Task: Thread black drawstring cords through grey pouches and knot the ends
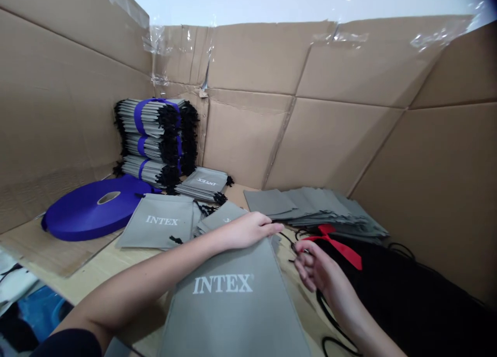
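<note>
A grey non-woven drawstring bag printed INTEX (233, 295) lies in front of me, and my left hand (246, 231) grips its top edge. My right hand (316, 263) has its fingers curled closed around a thin black drawstring cord (301, 248), close to a red ribbon (337, 245). That ribbon lies across a black fabric pile (388, 284) at the right. Just past my hands, a fanned stack of grey bags (318, 206) spreads along the table. My left hand hides part of a grey bag beneath it (223, 215).
Banded bundles of grey bags with black cords (149, 139) stand against the back left corner, next to a roll of blue strap (93, 209). Another INTEX bag (159, 222) lies flat nearby. Cardboard sheets (310, 103) wall the wooden table (93, 274) at the back and sides.
</note>
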`<action>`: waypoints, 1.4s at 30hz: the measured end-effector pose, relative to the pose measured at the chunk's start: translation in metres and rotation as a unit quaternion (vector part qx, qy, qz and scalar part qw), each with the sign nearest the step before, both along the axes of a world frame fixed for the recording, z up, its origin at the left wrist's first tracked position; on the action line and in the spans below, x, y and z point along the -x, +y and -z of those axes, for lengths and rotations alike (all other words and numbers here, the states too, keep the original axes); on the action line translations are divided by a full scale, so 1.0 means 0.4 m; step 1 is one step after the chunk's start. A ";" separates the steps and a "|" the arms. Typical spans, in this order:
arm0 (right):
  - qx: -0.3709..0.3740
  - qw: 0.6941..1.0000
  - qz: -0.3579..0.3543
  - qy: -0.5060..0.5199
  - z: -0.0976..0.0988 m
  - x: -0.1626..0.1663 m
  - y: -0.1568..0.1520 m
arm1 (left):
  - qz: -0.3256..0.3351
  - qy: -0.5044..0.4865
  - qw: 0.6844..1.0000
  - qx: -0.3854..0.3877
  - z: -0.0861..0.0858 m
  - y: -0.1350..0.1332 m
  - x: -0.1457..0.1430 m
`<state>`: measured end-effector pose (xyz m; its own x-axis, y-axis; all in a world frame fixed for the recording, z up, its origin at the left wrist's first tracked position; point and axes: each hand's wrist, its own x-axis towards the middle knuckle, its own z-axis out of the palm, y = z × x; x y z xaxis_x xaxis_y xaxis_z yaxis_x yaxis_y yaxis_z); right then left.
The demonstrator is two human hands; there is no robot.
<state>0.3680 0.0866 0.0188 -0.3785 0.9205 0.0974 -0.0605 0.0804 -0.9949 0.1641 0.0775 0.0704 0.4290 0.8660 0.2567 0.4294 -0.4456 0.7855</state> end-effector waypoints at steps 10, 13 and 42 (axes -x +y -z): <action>0.055 0.997 -0.005 -0.061 0.049 0.035 -0.020 | 0.034 0.091 0.993 0.063 0.076 0.008 -0.043; 0.118 0.992 -0.035 -0.035 0.047 0.041 -0.029 | 0.063 0.103 0.991 0.065 0.079 0.008 -0.041; 0.069 0.994 0.020 -0.088 0.044 -0.062 0.089 | 0.063 0.123 0.990 0.020 0.120 0.042 -0.024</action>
